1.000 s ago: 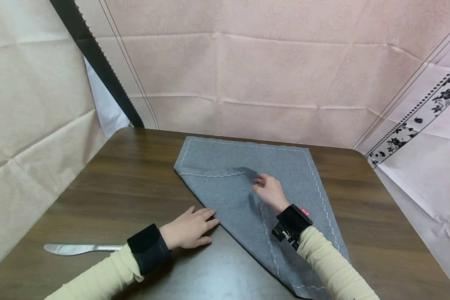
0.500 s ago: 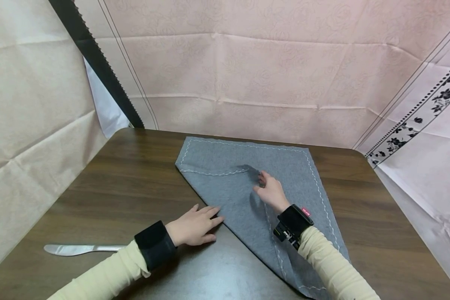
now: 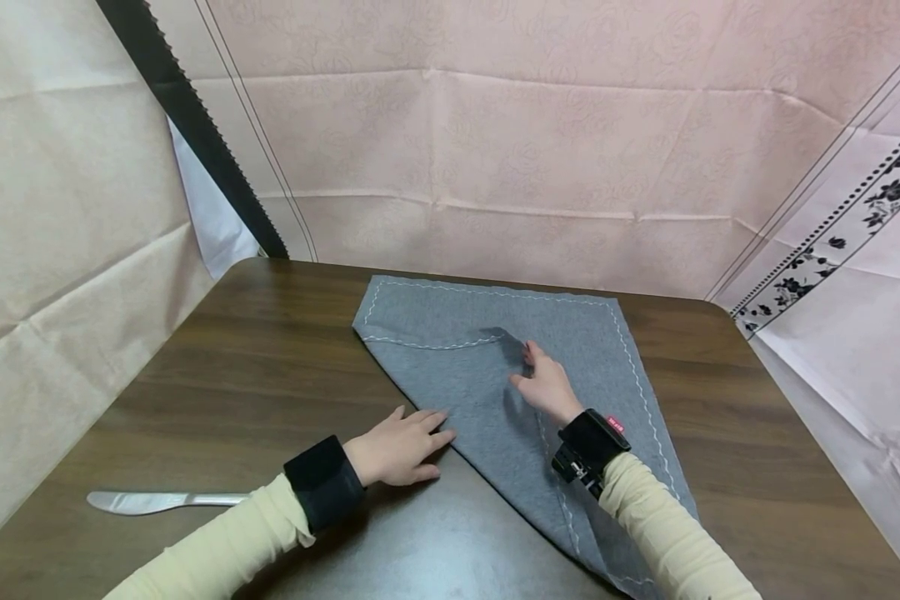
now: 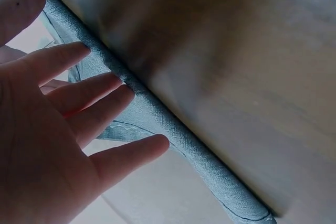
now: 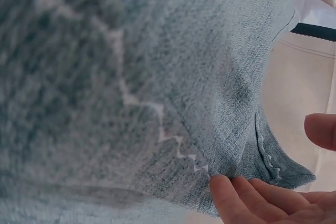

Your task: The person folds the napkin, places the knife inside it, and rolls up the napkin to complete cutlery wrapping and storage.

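Note:
A grey-blue cloth (image 3: 487,312) with white zigzag stitching along its edges lies on the table, its left corner folded over toward the middle. My left hand (image 3: 401,450) has its fingers spread, the fingertips at the slanting folded edge (image 4: 157,111). My right hand (image 3: 549,387) is over the cloth beside the tip of the folded flap (image 3: 435,375). In the right wrist view its fingers (image 5: 262,198) touch the cloth near a stitched corner (image 5: 289,171), while the thumb (image 5: 321,129) stands well away from them.
A silver table knife (image 3: 150,501) lies at the left on the brown wooden table (image 3: 262,358), its right end hidden by my left sleeve (image 3: 225,537). Pale patterned sheets (image 3: 495,158) hang behind and beside the table.
My left hand has moved right and slightly away from me, and the folded edge has shifted right. My right thumb and fingers have parted from their pinch at the flap's tip.

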Tool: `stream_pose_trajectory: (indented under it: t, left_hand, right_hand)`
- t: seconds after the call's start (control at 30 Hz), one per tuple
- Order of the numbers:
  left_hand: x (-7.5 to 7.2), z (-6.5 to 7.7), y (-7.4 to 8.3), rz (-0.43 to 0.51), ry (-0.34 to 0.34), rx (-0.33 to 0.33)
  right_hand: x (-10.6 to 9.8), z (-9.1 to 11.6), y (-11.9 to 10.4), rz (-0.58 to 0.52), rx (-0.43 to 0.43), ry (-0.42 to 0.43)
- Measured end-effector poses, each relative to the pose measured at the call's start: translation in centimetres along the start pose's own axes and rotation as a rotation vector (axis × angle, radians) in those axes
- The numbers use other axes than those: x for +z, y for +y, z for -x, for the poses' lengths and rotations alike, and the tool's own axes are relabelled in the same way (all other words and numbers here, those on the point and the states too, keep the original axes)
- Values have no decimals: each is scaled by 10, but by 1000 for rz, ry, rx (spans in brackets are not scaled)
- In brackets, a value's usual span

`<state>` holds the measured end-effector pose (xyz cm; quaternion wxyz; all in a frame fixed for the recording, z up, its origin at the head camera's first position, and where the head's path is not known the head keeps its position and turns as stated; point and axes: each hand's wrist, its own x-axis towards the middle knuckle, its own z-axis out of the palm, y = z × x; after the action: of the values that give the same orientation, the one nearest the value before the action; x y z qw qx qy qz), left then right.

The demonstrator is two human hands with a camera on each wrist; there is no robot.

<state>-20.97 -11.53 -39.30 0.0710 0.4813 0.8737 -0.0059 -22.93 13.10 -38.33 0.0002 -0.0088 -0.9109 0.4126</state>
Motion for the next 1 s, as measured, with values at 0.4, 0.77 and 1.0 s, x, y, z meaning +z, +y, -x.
stream_pose_trajectory:
  t: [0.4, 0.77, 1.0]
  left_hand:
    - [-3, -17, 4, -42, -35, -6]
    - [-3, -29, 6, -9, -53, -34]
    - [-5, -32, 8, -1, -64, -49]
  right_hand:
    - [-15, -7, 10, 40, -7, -19]
    - [-21, -12, 16, 60, 1, -15]
    - [-24, -15, 20, 61, 9, -8]
